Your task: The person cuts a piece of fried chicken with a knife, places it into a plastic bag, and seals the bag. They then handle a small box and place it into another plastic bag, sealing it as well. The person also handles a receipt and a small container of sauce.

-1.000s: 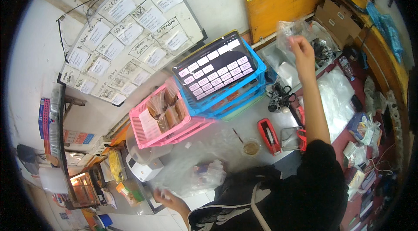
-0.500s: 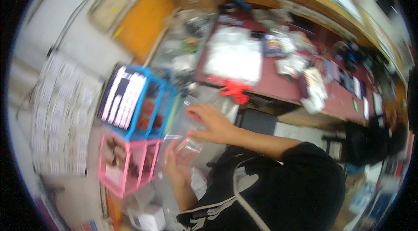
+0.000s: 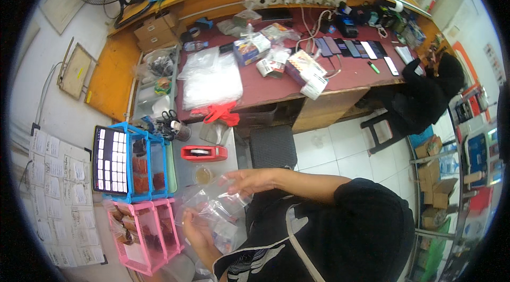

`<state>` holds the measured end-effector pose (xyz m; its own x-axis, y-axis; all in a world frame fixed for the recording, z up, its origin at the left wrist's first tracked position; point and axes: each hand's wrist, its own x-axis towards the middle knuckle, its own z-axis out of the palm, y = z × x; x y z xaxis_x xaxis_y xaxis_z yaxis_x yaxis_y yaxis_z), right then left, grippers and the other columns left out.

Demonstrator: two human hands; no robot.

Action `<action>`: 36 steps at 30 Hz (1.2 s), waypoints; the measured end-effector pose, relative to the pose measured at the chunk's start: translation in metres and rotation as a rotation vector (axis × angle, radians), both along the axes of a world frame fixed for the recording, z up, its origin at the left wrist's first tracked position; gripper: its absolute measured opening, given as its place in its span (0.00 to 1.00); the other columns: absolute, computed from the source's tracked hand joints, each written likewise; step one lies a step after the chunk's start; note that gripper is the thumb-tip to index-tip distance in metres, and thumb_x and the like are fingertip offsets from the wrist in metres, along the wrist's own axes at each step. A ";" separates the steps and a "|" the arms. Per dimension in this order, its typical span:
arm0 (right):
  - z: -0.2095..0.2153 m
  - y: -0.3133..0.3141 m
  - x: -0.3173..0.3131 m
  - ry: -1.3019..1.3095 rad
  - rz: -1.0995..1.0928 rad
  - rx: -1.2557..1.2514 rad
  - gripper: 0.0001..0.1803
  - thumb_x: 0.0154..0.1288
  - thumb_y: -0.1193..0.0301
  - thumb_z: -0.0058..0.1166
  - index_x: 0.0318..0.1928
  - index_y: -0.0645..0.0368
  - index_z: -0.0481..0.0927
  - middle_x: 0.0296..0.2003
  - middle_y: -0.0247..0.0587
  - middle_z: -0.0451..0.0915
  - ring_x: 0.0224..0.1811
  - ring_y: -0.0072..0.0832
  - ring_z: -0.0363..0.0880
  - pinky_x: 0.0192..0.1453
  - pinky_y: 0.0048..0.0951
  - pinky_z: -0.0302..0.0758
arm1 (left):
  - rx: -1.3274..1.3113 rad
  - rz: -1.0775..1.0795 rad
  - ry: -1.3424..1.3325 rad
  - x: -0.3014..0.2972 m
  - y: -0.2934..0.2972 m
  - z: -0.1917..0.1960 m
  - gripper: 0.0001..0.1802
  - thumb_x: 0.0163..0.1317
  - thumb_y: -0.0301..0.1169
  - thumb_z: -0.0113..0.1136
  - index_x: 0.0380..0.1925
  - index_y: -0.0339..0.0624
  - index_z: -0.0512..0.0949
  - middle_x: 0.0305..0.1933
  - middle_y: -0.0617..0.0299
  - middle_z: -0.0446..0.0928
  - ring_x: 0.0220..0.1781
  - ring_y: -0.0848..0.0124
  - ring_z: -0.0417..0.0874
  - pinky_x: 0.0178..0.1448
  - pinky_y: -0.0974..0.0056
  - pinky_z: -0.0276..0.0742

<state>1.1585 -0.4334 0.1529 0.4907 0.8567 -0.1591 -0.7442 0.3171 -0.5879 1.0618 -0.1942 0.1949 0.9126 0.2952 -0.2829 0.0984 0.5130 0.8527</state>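
A clear plastic bag [image 3: 212, 203] is stretched between my two hands above a grey work surface [image 3: 223, 138]. My right hand [image 3: 252, 181] pinches the bag's upper right side, its arm coming in from the right. Lower down, my left hand [image 3: 197, 229] grips the bag's lower left side, with some fingers hidden by the shiny film. Just beyond the bag stand a small clear tub [image 3: 203, 175] with yellowish contents and a red tape dispenser [image 3: 204, 153]. Close to my left hand is a pink rack [image 3: 154, 268] holding brown packets.
A blue rack [image 3: 150, 167] with a tablet [image 3: 110, 161] on its side stands at left. Behind are scissors [image 3: 170, 121], stacked plastic bags [image 3: 212, 82] and phones [image 3: 352, 48] on a dark red table [image 3: 265, 90]. A black stool [image 3: 272, 146] stands nearby; a co-worker [image 3: 425, 96] sits far right.
The view has swung and sharpened, so the table and co-worker show more fully. Both hands still hold the plastic bag, which now appears spread wider. The tape dispenser and tub have come into sight.
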 end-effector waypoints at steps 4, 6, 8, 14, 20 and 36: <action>-0.002 -0.010 -0.031 0.061 0.190 -0.323 0.11 0.72 0.62 0.59 0.47 0.55 0.83 0.40 0.32 0.84 0.44 0.23 0.84 0.54 0.26 0.79 | -0.017 -0.068 -0.032 -0.007 -0.009 -0.003 0.11 0.68 0.37 0.50 0.29 0.42 0.70 0.35 0.57 0.76 0.43 0.62 0.79 0.54 0.53 0.75; -0.007 -0.008 -0.047 0.063 0.039 -0.161 0.12 0.72 0.62 0.59 0.46 0.56 0.83 0.38 0.30 0.84 0.41 0.20 0.83 0.50 0.24 0.79 | -0.026 -0.121 -0.045 -0.015 -0.009 -0.007 0.11 0.69 0.37 0.49 0.30 0.42 0.70 0.35 0.56 0.77 0.43 0.61 0.79 0.55 0.52 0.75; -0.011 -0.005 -0.058 0.004 -0.058 -0.139 0.12 0.73 0.61 0.58 0.45 0.57 0.83 0.36 0.29 0.84 0.39 0.18 0.82 0.47 0.23 0.78 | -0.051 -0.172 -0.074 -0.024 -0.007 -0.016 0.12 0.69 0.37 0.49 0.30 0.43 0.70 0.34 0.55 0.78 0.43 0.60 0.79 0.55 0.49 0.75; -0.011 0.000 -0.053 -0.565 -0.062 -0.392 0.15 0.74 0.61 0.55 0.39 0.60 0.83 0.32 0.30 0.83 0.36 0.16 0.79 0.40 0.23 0.74 | 0.160 0.133 0.198 -0.039 0.000 -0.025 0.10 0.62 0.31 0.62 0.40 0.39 0.75 0.40 0.57 0.78 0.42 0.56 0.79 0.60 0.48 0.72; 0.008 0.028 -0.058 -1.047 -0.388 -0.414 0.11 0.66 0.66 0.60 0.33 0.61 0.81 0.27 0.41 0.80 0.28 0.24 0.75 0.35 0.28 0.72 | 1.193 0.154 0.021 -0.065 -0.036 0.000 0.20 0.57 0.26 0.69 0.49 0.35 0.75 0.44 0.58 0.78 0.44 0.69 0.79 0.53 0.64 0.74; 0.005 0.049 -0.057 -0.585 -0.063 -0.295 0.10 0.69 0.67 0.62 0.34 0.60 0.80 0.28 0.25 0.79 0.30 0.13 0.70 0.35 0.21 0.68 | 0.434 -0.130 0.001 -0.067 -0.038 -0.016 0.06 0.67 0.30 0.62 0.37 0.39 0.76 0.37 0.67 0.77 0.39 0.79 0.75 0.45 0.71 0.70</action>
<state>1.1019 -0.3839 0.1574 0.6156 0.7845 -0.0745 -0.2609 0.1137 -0.9586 0.9950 -0.2319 0.1788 0.9496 0.2701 -0.1591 0.1393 0.0909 0.9861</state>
